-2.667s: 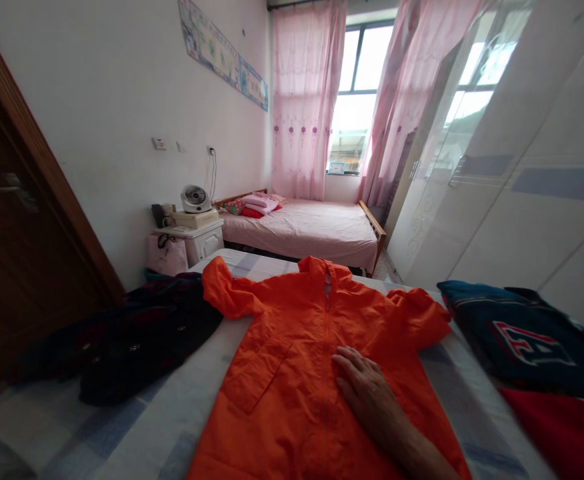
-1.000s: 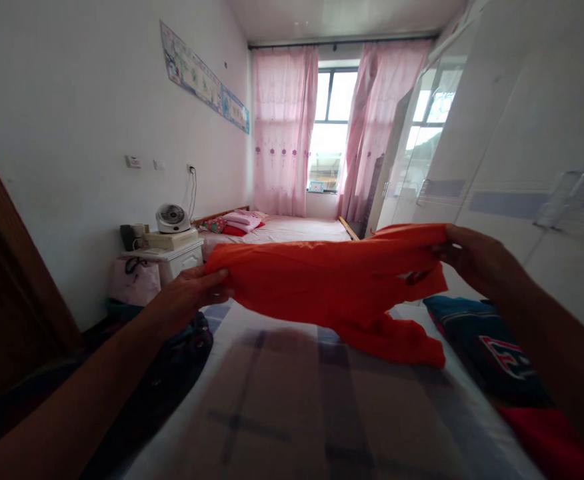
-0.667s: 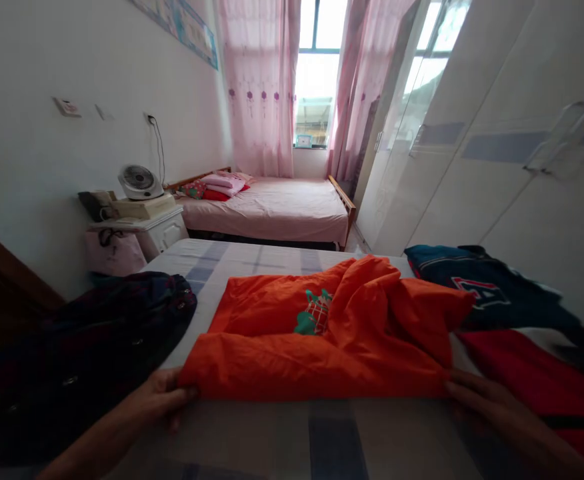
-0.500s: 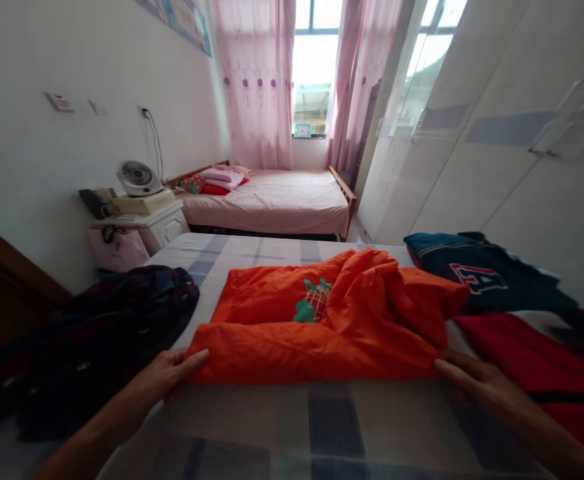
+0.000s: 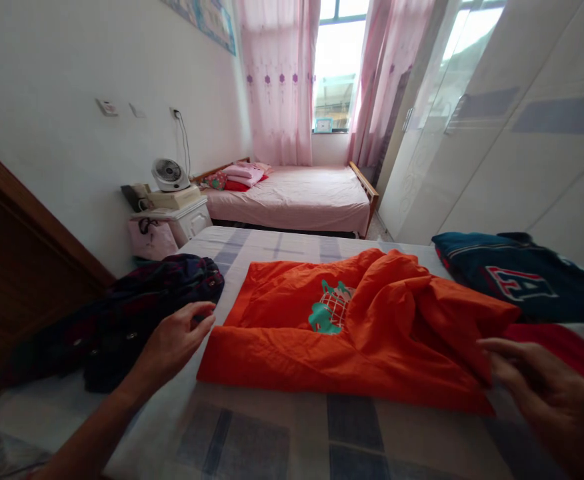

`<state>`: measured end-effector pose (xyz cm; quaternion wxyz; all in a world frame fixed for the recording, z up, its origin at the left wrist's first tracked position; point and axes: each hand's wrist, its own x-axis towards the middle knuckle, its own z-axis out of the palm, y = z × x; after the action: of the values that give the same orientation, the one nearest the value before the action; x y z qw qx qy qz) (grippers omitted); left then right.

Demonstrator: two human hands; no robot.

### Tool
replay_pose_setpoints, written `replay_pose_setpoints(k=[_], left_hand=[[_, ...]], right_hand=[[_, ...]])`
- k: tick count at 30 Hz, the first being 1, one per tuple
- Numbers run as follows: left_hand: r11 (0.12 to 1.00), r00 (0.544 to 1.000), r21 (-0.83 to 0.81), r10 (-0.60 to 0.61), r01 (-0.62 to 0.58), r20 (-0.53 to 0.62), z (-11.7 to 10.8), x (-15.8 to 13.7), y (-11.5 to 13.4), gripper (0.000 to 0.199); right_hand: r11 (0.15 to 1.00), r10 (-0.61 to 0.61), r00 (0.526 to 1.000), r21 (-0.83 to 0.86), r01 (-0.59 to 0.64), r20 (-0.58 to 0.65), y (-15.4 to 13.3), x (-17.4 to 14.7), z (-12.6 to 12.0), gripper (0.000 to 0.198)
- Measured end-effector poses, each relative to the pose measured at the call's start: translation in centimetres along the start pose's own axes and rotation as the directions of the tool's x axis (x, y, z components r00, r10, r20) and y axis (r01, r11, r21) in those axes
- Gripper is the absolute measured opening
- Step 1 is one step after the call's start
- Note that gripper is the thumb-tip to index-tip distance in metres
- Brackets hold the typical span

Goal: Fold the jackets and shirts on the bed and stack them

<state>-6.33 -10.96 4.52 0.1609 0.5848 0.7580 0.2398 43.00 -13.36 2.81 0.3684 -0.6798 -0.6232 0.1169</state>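
Release just now at the left: left hand (image 5: 172,340) clear of the orange jacket's (image 5: 272,293) near left corner, after pinching it half a second ago. Near strip (image 5: 317,363) of the fold now lying unheld along the jacket's front edge; in judgement, flat enough at the left to stay put, less tidy at the right.

Orange jacket across the middle of the front bed (image 5: 252,433), between left and right edges, green globe print (image 5: 325,320) facing up, layers bunched toward the right edge.

Left hand in from the near left corner, raised just beside the jacket, thumb and forefinger slightly apart, nothing between. Right hand (image 5: 547,393) low at the right edge, forefinger stretched toward the jacket's right end, thumb just below; contact and grip there impossible to tell.

Close to the left hand, dark garment (image 5: 147,313) along the bed's left edge. Toward the far right corner, teal garment (image 5: 527,257) with a letter A; red cloth (image 5: 572,347) nearer along that edge, partly behind the right hand.
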Motion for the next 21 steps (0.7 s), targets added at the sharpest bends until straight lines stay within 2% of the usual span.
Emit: replay_pose_setpoints(k=[2,4,7,9,11,14,21], left_hand=[[0.997,0.995,0.026,0.074,-0.076,0.072,0.6,2.2,1.3,0.045],[0.992,0.984,0.035,0.113,-0.119,0.136,1.9,4.4,2.3,0.038],[0.988,0.979,0.063,0.126,-0.138,0.16,4.0,6.9,2.9,0.026],[0.99,0.98,0.077,0.104,-0.118,0.169,4.8,7.8,2.7,0.029],[0.993,0.984,0.094,0.059,-0.075,0.167,5.1,8.4,2.3,0.035],[0.991,0.991,0.129,0.006,-0.024,0.133,4.9,8.9,1.5,0.035],[0.996,0.992,0.086,-0.006,-0.004,0.124,5.7,9.6,0.0,0.028]], right_hand=[[0.977,-0.211,0.977,-0.012,0.212,0.041,-2.9,0.3,1.8,0.019],[0.94,-0.342,0.923,0.059,0.337,0.173,-5.1,0.3,4.6,0.017],[0.918,-0.396,0.853,0.146,0.368,0.341,-6.1,0.0,9.2,0.022],[0.92,-0.391,0.838,0.145,0.364,0.38,-5.5,-0.2,11.1,0.023],[0.925,-0.378,0.841,0.135,0.354,0.386,-4.9,-0.4,11.9,0.023],[0.925,-0.378,0.842,0.142,0.351,0.384,-4.5,-0.6,11.8,0.022],[0.929,-0.369,0.849,0.133,0.345,0.379,-4.9,-0.6,11.6,0.022]])
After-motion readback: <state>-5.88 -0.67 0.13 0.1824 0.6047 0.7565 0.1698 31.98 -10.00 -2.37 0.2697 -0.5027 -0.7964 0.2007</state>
